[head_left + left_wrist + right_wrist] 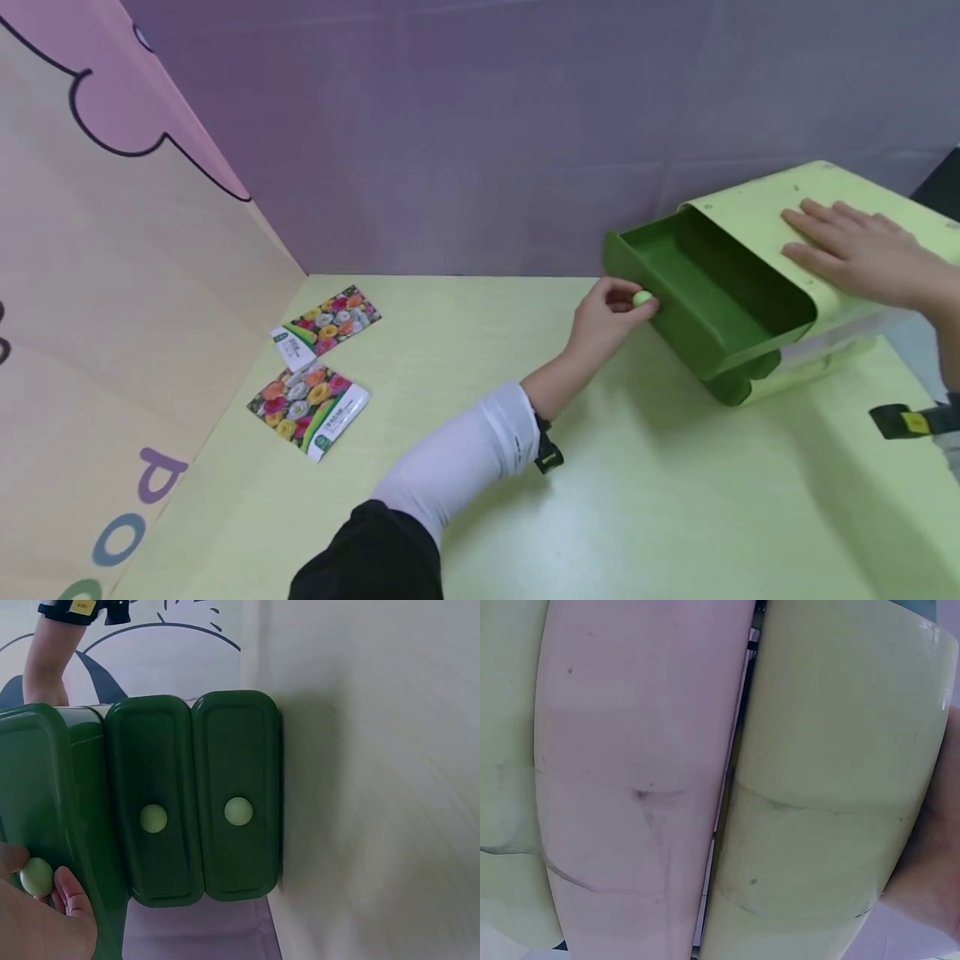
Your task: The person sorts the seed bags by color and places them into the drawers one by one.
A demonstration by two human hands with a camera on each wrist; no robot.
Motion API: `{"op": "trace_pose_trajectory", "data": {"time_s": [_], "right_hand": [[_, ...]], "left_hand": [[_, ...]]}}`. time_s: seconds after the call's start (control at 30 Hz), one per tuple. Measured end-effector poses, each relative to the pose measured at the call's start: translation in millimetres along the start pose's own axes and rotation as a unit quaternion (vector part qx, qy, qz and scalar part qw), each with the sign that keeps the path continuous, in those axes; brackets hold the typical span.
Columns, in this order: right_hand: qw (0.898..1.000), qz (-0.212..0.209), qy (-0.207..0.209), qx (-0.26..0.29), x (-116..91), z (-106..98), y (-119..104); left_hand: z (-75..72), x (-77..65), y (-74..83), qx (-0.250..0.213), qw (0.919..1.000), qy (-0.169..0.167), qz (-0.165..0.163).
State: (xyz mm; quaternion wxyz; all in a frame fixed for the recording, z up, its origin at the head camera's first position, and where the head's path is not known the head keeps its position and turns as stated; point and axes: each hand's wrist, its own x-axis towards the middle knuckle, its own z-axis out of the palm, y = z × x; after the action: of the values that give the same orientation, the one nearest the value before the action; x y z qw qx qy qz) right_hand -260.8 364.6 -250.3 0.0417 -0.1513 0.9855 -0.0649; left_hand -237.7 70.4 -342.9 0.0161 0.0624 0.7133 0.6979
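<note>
A small drawer cabinet (817, 179) with a pale yellow-green top stands at the right of the table. Its green top drawer (675, 304) is pulled well out. My left hand (596, 329) pinches the round light-green knob (642, 297) of this drawer between thumb and fingers. In the left wrist view, two lower drawers (154, 862) are closed, each with its own knob (238, 811). My right hand (862, 250) rests flat on the cabinet's top, fingers spread. The right wrist view shows the cabinet's side panels (817, 750) and only part of that hand.
Two flower-printed packets (307, 408) lie at the left of the pale table (465, 342), their edges touching or overlapping. A purple backdrop (465, 150) rises behind the table, and a printed panel (112, 275) stands along the left side.
</note>
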Motion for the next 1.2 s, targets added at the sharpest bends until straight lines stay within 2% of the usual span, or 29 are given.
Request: {"op": "trace_pose_trajectory", "data": {"time_s": [0.33, 0.67, 1.2], "right_hand": [[1.000, -0.012, 0.007, 0.007, 1.8, 1.8, -1.1], [1.000, -0.008, 0.005, 0.008, 1.9, 2.9, -2.7], [1.000, -0.003, 0.009, 0.006, -1.7, 4.7, -2.1]], "left_hand": [[-6.7, -6.1, -4.9, -0.004, 0.9999, 0.007, -0.010], [-7.8, -9.1, -15.7, -0.049, 0.9988, 0.000, 0.005], [-8.5, -10.1, -17.5, -0.044, 0.9988, -0.017, 0.006]]}}
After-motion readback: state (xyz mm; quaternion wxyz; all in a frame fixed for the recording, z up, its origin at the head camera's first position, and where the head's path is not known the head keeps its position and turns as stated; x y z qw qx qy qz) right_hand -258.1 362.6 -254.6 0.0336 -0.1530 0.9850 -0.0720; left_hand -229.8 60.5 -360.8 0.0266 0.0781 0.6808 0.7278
